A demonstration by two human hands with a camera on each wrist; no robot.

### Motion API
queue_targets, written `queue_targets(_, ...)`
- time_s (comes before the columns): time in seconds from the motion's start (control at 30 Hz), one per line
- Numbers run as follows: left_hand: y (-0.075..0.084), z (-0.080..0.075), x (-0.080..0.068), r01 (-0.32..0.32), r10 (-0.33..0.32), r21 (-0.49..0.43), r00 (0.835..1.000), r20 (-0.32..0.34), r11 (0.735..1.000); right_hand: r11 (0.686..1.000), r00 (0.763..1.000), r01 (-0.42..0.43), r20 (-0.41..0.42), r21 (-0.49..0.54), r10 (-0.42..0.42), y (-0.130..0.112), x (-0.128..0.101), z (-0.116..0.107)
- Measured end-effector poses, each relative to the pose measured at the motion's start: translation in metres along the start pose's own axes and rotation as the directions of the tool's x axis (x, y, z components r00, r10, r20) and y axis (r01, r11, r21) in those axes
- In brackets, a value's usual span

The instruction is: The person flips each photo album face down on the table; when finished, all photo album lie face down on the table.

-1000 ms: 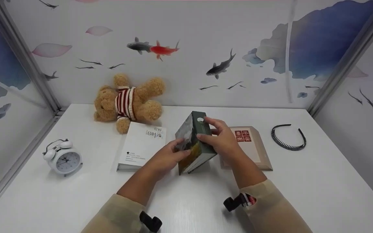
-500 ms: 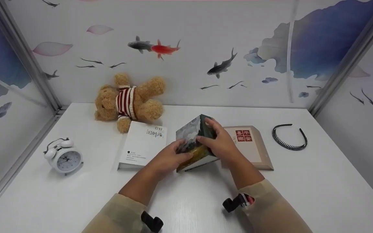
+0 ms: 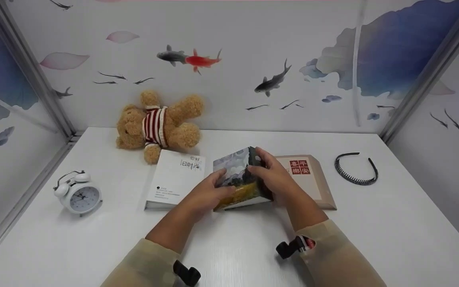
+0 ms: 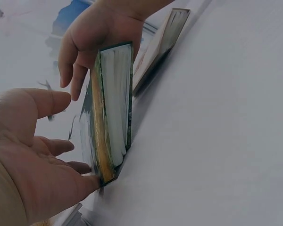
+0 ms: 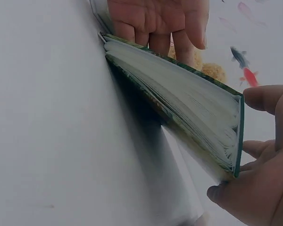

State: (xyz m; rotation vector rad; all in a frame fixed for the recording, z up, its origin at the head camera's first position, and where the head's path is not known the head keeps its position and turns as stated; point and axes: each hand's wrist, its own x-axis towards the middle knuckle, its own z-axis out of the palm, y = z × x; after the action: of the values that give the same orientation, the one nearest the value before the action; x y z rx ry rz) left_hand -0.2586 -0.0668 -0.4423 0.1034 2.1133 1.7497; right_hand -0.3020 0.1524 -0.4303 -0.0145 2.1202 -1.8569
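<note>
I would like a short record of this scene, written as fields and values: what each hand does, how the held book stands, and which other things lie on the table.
Left hand: fingers on the painted cover of the green book
Right hand: grips the book's upper right edge
Book position: closed, tilted, one edge on the white table
Left of it: white book, lying flat
Right of it: tan book, lying flat
Far left: alarm clock
At the back: teddy bear
Far right: black headband
</note>
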Motion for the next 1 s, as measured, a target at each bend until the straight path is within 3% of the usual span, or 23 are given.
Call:
queue_targets(0.33,0.006,0.001,-0.002,-0.012,0.013,0.016,0.999,-0.042,1.0,0.998,0.999,-0.031,0.021,-0.057,0.032,0.011,0.006,-0.003)
queue_targets(0.87,0.007,-0.003,-0.001,-0.034,0.031,-0.044,0.997,-0.068,0.998,1.0,1.0,-0.002,0.022,-0.001,0.002,0.009,0.007,0.001)
queue_targets(1.0,0.011,-0.003,-0.004,-0.025,0.022,-0.028,0.994,-0.104,0.999,0.997,0.999,0.01,-0.034,-0.08,-0.012,0.007,0.004,0.002)
